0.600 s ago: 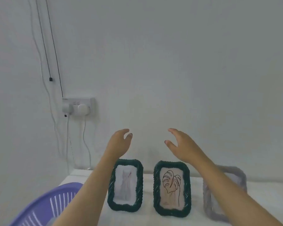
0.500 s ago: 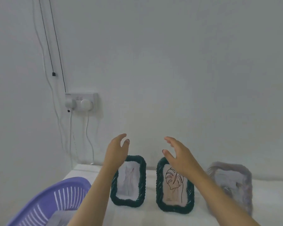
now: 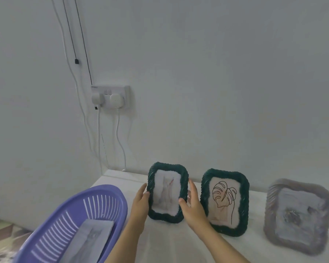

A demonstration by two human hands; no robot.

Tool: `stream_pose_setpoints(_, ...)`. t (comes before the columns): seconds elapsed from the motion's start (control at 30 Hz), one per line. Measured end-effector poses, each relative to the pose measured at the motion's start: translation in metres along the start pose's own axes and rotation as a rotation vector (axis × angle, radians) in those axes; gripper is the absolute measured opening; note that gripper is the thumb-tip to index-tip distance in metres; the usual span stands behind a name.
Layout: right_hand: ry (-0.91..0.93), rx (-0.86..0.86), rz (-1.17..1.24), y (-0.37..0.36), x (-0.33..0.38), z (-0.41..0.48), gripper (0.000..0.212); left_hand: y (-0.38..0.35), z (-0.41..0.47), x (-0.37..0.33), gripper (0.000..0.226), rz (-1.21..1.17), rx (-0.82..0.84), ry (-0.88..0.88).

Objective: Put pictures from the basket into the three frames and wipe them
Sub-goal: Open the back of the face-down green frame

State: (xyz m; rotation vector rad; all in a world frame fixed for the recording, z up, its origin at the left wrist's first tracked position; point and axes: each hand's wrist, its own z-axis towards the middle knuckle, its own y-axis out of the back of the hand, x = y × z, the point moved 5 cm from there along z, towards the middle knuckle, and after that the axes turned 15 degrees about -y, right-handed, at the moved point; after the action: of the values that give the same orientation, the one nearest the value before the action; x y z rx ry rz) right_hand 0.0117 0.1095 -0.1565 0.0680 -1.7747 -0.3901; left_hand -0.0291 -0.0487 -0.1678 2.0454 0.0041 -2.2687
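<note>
Left hand (image 3: 141, 203): grips the left edge of the left green frame (image 3: 168, 167), thumb on the front of the border, fingers curled round behind.
Right hand (image 3: 192, 205): grips the right edge of the same frame, thumb on the front near the lower corner, fingers lying up along its side.
Held frame: upright and tilted a little; it holds a pale picture (image 3: 166, 194) with a faint drawing. Whether its lower edge touches the table (image 3: 169, 242) cannot be told.
Middle green frame (image 3: 224, 172): stands just beside the right hand, leaning back, with a leaf line drawing (image 3: 224, 200) inside.
Grey frame (image 3: 297, 215): stands further right, apart from the others, blurred; something pale sits inside it.
Basket (image 3: 103, 187): purple, slotted, at the table's left end beside the left forearm; a loose picture (image 3: 92, 239) lies in it.
Table: covered in white cloth, set against the wall.
Wall socket (image 3: 110, 95): above the basket, two white plugs in it, cables hanging down.
</note>
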Motion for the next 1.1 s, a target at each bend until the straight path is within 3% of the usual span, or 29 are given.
stream_pose_setpoints(0.23,0.020,-0.107,0.023,0.005,0.006,-0.001,0.060,0.001,-0.002,-0.006,0.044,0.033,0.000,-0.040)
stream_pose_setpoints(0.4,0.090,-0.097,0.129,0.032,0.025,-0.023,0.059,0.008,-0.021,-0.035,0.061,-0.073,0.078,-0.158)
stream_pose_setpoints(0.53,0.094,-0.040,0.276,0.062,0.031,-0.055,0.054,0.014,-0.044,-0.054,0.059,-0.237,0.254,-0.185)
stream_pose_setpoints(0.7,0.069,-0.026,0.368,0.093,0.018,-0.101,0.052,0.000,-0.080,-0.061,0.054,-0.232,0.435,-0.135)
stream_pose_setpoints(0.8,0.026,-0.120,0.371,0.108,0.001,-0.123,0.052,-0.017,-0.099,-0.054,0.046,-0.038,0.441,-0.126)
stream_pose_setpoints(0.9,-0.019,-0.230,0.312,0.116,-0.015,-0.142,0.055,-0.039,-0.124,-0.063,0.043,0.224,0.414,-0.307)
stream_pose_setpoints(1.03,-0.124,-0.297,0.341,0.118,-0.037,-0.154,0.062,-0.085,-0.177,-0.076,0.045,0.328,0.681,-0.453)
stream_pose_setpoints(1.1,-0.174,-0.291,0.412,0.117,-0.044,-0.160,0.062,-0.100,-0.193,-0.076,0.054,0.429,0.733,-0.487)
